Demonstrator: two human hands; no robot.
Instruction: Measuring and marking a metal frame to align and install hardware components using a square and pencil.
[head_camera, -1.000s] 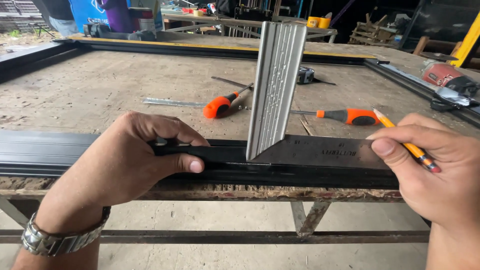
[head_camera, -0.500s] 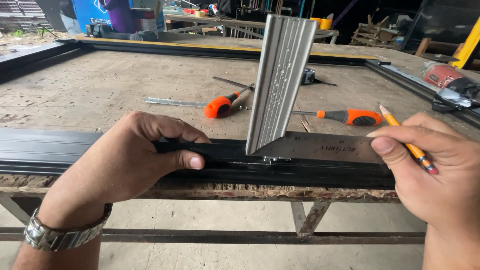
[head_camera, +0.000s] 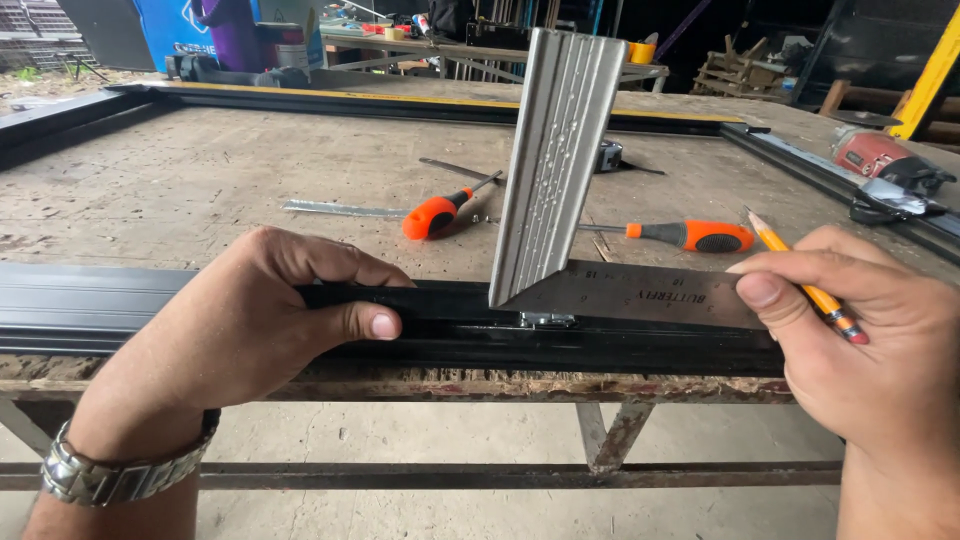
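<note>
Still, little has changed from the earlier frames. The left hand (head_camera: 255, 315) stays curled over the black rail (head_camera: 450, 325) at the near edge of the table (head_camera: 200, 180), fingers over the top and thumb pressed along its front face, a metal watch (head_camera: 110, 475) on the wrist. The right hand (head_camera: 865, 345) keeps its thumb and fingers closed on the end of the square's flat blade (head_camera: 640, 295), with a yellow pencil (head_camera: 805, 290) held between the fingers, its tip pointing up and away. The square (head_camera: 555, 165) sits on the rail as before, its ribbed stock standing up and leaning slightly right, though it reads a touch more tilted than a second ago. A small metal clip (head_camera: 547, 319) shows on the rail just beneath the corner of the square. Beyond it lie two orange-handled screwdrivers (head_camera: 440, 212), unmoved, and a thin metal strip (head_camera: 345, 209). Farther right, a red power tool (head_camera: 885, 158) rests by the frame's far side.
</note>
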